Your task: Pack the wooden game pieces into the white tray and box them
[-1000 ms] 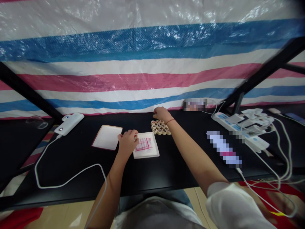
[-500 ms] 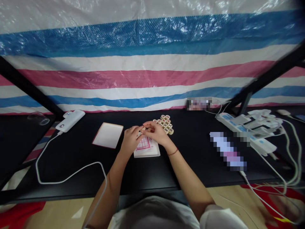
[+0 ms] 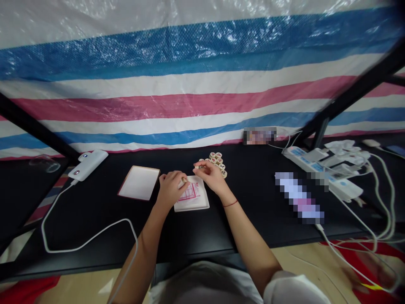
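My left hand is closed around a pale round xiangqi piece, over the left side of a shallow white box. A sheet with pink grid lines lies in that box. My right hand is at the near left edge of a cluster of xiangqi pieces, its thumb and fingers closed on a pale piece. Red and dark characters mark the pieces. My right fingers hide part of the cluster.
A box lid lies left of the box, inner side up. Farther left is a white power bank with a cable. A phone-like blurred device and a power strip with plugs are to the right. Striped sheeting hangs behind.
My hands, close together over the box before, have moved apart. My right hand has shifted toward the pieces; the left stays over the box. The view has shifted slightly.
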The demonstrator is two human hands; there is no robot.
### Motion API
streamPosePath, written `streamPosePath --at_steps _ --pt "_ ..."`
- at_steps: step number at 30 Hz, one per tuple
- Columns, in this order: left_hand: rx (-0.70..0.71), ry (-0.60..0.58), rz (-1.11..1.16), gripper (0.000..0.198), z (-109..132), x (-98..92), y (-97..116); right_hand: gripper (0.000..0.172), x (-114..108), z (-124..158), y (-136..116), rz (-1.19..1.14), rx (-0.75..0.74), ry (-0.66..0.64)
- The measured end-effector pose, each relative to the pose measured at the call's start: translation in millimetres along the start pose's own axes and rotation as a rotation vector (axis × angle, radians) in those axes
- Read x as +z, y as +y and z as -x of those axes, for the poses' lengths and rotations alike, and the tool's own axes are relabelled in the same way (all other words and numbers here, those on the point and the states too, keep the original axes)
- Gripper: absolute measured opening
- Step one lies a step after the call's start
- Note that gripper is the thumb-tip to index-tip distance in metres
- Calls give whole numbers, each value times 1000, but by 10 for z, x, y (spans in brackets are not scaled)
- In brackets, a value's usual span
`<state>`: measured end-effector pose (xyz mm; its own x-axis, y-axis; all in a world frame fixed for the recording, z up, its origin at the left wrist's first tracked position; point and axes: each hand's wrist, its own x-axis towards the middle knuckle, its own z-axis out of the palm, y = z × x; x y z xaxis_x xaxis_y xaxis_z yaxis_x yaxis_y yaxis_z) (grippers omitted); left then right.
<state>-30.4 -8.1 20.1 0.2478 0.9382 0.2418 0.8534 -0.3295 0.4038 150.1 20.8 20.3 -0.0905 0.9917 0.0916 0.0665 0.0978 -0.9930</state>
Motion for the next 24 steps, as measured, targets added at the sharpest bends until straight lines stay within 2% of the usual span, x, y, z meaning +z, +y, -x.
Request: streamPosePath --at_steps 4,9,12,16,18,24 --pt "-15 -16 -51 9 -5 -14 32 27 4 27 -8 -23 18 -53" --pt "12 -34 -106 8 -15 -6 9 23 31 59 10 27 -73 -139" --pt "8 -22 -137 15 0 -5 -31 25 42 96 31 223 -183 -146" --pt "-45 -53 -145 43 28 -46 -122 24 82 150 32 596 -366 -165" --pt "-66 -87 -138 49 34 -77 -165 20 110 166 15 702 -412 -204" --pt "-78 -168 -99 37 34 -125 -185 10 174 192 -32 809 -459 -303"
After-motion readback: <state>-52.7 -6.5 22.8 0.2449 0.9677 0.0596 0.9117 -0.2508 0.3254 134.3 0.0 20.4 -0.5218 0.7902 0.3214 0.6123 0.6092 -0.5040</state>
